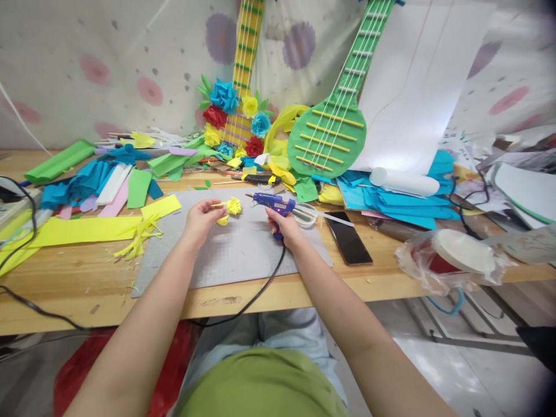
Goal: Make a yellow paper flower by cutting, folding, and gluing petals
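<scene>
My right hand (282, 225) is closed around the handle of a blue glue gun (274, 201), its nozzle pointing left. A clear glue stick (332, 218) juts from the gun's back end. Pinched in my left hand (205, 220) is a small yellow paper flower (233, 205), a little left of the nozzle. A loose yellow petal (223, 220) shows just below the flower; whether it is attached I cannot tell. Both hands are above a grey cutting mat (234, 260). White-handled scissors (305, 215) lie partly hidden behind the gun.
A phone (348, 238) lies right of the mat. Yellow crepe paper strips (82, 230) are at left. A green paper instrument (328, 142) and a flower-decked yellow one (238, 124) lean at the back. A utility knife (260, 179) lies behind the mat. The gun's black cord (264, 284) crosses the table edge.
</scene>
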A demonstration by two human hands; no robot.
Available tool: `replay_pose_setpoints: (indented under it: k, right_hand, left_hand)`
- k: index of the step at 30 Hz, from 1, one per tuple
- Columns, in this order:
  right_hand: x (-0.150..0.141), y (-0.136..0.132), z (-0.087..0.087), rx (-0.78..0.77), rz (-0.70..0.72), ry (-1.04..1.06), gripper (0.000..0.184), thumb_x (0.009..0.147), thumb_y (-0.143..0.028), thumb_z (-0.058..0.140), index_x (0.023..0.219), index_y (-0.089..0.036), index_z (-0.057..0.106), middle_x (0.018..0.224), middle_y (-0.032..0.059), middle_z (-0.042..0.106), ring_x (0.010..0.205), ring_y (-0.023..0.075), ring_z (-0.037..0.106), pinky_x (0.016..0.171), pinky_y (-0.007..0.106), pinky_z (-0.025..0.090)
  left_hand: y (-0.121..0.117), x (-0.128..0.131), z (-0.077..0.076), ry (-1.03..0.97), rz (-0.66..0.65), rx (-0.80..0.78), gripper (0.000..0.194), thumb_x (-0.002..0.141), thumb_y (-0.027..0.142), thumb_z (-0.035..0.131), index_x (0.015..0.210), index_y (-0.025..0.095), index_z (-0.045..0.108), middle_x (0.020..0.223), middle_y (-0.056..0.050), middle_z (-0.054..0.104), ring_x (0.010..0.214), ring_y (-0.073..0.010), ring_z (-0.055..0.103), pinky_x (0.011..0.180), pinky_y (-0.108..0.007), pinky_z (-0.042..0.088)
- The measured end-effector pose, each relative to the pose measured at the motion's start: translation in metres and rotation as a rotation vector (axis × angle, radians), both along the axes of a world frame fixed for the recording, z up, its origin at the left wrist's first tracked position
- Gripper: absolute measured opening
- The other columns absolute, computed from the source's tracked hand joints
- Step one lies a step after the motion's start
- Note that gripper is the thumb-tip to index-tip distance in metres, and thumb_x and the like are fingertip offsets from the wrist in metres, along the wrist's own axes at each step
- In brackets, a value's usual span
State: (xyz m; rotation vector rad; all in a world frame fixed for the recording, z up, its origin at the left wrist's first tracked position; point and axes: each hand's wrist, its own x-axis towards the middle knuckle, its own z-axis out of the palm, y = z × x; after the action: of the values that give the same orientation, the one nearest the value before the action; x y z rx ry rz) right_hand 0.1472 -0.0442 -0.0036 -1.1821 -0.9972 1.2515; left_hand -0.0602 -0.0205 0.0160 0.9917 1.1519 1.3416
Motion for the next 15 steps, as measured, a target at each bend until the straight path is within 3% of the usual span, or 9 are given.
replay_pose_setpoints:
  k: [7, 15]
  right_hand:
    - [-0.001, 0.001, -0.001, 0.006, -0.005, 0.035, 0.034, 0.060, -0.046, 0.066, 0.058, -0.017, 0.050, 0.050, -0.0047, 0.053, 0.033, 0.0025, 0.038, 0.034, 0.018, 0.028]
    - [0.000, 0.001, -0.002, -0.002, -0.007, 0.039, 0.033, 0.060, -0.045, 0.067, 0.058, -0.017, 0.051, 0.050, -0.0048, 0.052, 0.033, 0.0026, 0.038, 0.033, 0.018, 0.028]
  left_hand:
    - [0.008, 0.003, 0.015, 0.301, 0.128, -0.076, 0.022, 0.051, 0.030, 0.069, 0.064, 0.014, 0.061, 0.060, 0.001, 0.056, 0.055, -0.0089, 0.049, 0.048, -0.021, 0.045]
    - [0.029, 0.017, 0.022, 0.515, 0.036, -0.204, 0.020, 0.046, 0.025, 0.069, 0.059, 0.014, 0.058, 0.053, 0.000, 0.052, 0.052, -0.0098, 0.047, 0.042, -0.018, 0.036]
